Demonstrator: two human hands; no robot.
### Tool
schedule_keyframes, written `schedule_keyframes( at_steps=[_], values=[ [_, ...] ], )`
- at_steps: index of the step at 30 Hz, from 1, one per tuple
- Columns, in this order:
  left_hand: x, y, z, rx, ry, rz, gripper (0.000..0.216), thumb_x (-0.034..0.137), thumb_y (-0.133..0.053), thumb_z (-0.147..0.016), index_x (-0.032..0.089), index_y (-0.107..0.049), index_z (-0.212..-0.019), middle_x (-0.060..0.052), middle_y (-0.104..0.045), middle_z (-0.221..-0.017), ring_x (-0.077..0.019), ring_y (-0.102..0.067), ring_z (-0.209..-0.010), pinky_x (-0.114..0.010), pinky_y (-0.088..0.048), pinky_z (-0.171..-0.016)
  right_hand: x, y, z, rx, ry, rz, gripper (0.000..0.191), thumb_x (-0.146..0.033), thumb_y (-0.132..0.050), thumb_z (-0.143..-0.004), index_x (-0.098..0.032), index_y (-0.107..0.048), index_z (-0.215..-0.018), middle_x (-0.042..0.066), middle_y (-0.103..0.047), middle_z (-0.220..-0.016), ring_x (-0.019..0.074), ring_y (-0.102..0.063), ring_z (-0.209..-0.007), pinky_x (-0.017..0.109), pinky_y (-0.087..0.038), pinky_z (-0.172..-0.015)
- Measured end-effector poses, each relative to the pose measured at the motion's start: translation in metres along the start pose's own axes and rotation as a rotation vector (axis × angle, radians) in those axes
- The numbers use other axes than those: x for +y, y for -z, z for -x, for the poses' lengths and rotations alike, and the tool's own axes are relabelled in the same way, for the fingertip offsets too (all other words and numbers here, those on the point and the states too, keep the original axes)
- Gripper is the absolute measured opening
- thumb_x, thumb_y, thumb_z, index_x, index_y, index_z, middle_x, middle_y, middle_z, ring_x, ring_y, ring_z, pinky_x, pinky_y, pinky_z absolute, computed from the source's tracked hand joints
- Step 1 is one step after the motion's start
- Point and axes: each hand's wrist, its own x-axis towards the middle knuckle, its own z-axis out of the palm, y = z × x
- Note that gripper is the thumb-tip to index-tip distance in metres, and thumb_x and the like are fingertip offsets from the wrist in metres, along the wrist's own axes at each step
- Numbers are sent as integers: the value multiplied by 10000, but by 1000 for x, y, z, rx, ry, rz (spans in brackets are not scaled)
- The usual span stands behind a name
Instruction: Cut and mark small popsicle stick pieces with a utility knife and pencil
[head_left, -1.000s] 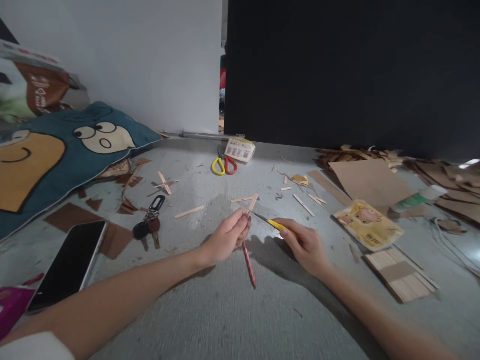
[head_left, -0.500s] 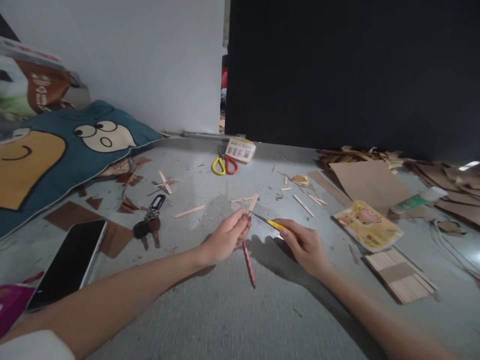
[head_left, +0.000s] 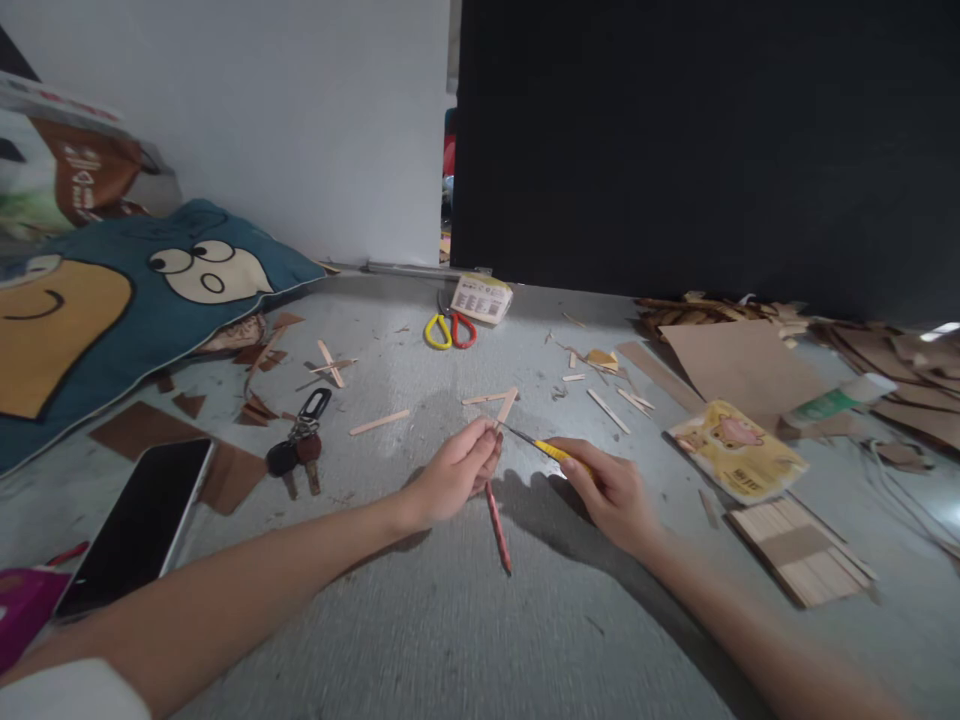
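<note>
Pinched in the fingers of my left hand (head_left: 463, 462) is a wooden craft stick (head_left: 507, 404), its upper end slanting up and away from me. My right hand (head_left: 604, 490) is closed around the yellow handle of a craft knife (head_left: 551, 449). The knife's thin blade points left and meets the stick just at my left fingertips. Another craft stick (head_left: 480, 399) lies on the table right behind the held one. Below my left hand rests a red patterned pencil (head_left: 498, 530), its upper end hidden by the hand.
Scissors (head_left: 450, 330) lie at the back beside a small packet (head_left: 482, 299). To the left are keys (head_left: 304, 452), a phone (head_left: 139, 525), a cushion (head_left: 150, 300) and crossed sticks (head_left: 331, 364). At right lie a stick bundle (head_left: 799, 550), a yellow packet (head_left: 739, 450), a glue stick (head_left: 838, 400) and cardboard (head_left: 739, 370).
</note>
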Motion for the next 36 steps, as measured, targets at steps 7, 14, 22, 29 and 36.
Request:
schedule_keyframes(
  at_steps=[7, 14, 22, 29, 36],
  values=[
    [1, -1, 0, 1, -7, 12, 390, 584, -502, -1042, 233, -410, -899, 108, -292, -651, -86, -181, -511, -229, -187, -479, 0, 1, 0, 4, 8, 11, 382, -416, -448, -1110, -188, -753, -1139, 69, -837, -938, 149, -750, -662, 219, -560, -610],
    [1, -1, 1, 5, 2, 9, 398, 598, -506, -1039, 235, -413, -905, 108, -282, -651, -87, -180, -514, -231, -185, -480, -1, 0, 0, 19, 30, 27, 380, -402, -441, -1114, -193, -759, -1123, 62, -836, -915, 144, -746, -635, 215, -564, -599],
    [0, 2, -3, 36, -10, 32, 465, 666, -523, -1024, 236, -427, -877, 108, -295, -617, -86, -211, -494, -229, -211, -471, 1, -2, 0, 80, 87, 29, 370, -376, -448, -1121, -193, -767, -1153, 85, -847, -993, 171, -805, -770, 226, -605, -678],
    [4, 3, -7, 65, 33, 86, 485, 667, -641, -941, 215, -498, -837, 104, -297, -582, -87, -210, -492, -219, -230, -477, 2, -3, 1, 7, 74, 99, 396, -388, -391, -1138, -216, -736, -1229, 50, -821, -876, 157, -761, -649, 231, -579, -610],
    [8, 3, -8, 21, 104, 88, 375, 514, -687, -894, 220, -483, -786, 102, -301, -567, -83, -193, -483, -214, -197, -475, 2, 3, 0, -39, 130, 163, 408, -413, -364, -1145, -199, -693, -1255, 84, -822, -959, 171, -773, -706, 243, -574, -640]
  ],
)
